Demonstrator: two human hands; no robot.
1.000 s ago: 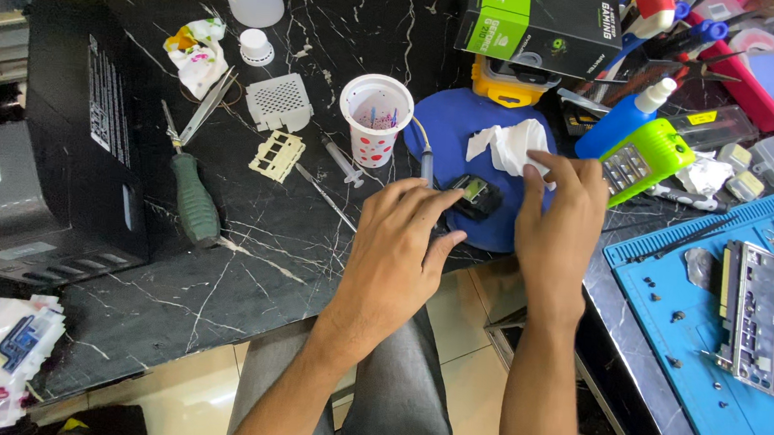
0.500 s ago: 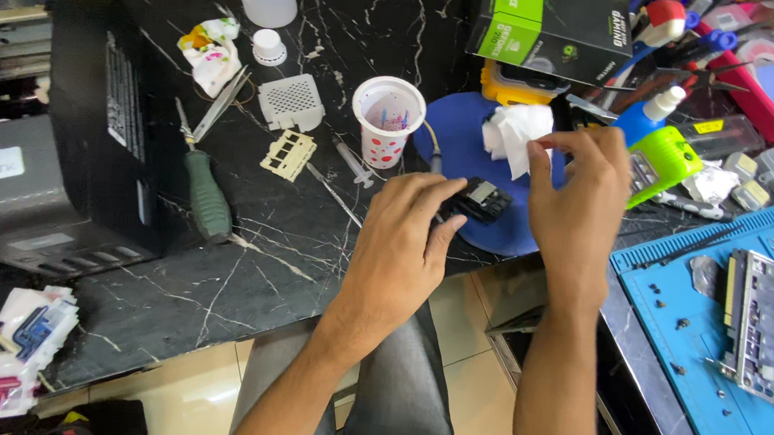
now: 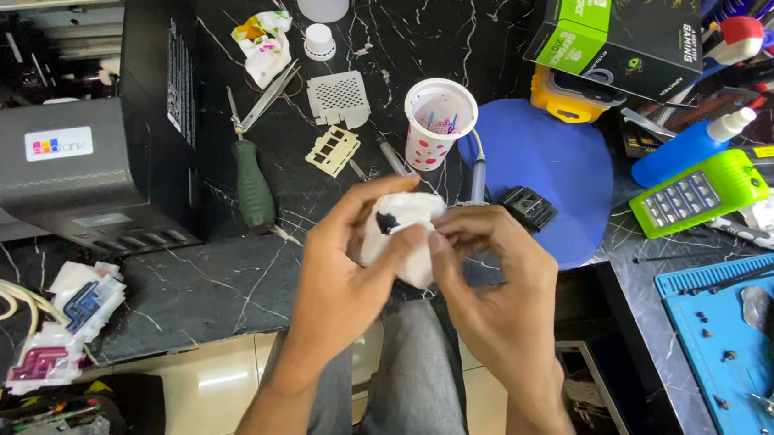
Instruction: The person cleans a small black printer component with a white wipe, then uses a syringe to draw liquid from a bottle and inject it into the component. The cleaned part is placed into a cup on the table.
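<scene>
A crumpled white tissue is held between both hands over the front edge of the black marble worktop, above the person's lap. The left hand is closed around it from the left, thumb across the front, and the right hand is pinched onto its right side — the two hands are together, both clamped on the tissue. A dark smear is seen on the tissue's upper face, so some wiping appears to have been done already. A small black part is left lying on the round blue mat, just beyond the right hand's fingers and apart from them; whether it has been cleaned cannot be told. Behind the hands, a spotted paper cup stands near the mat's left edge, and a green-handled screwdriver lies further left beside a black box. A green calculator rests toward the right edge — beside a blue work mat strewn with small screws.
</scene>
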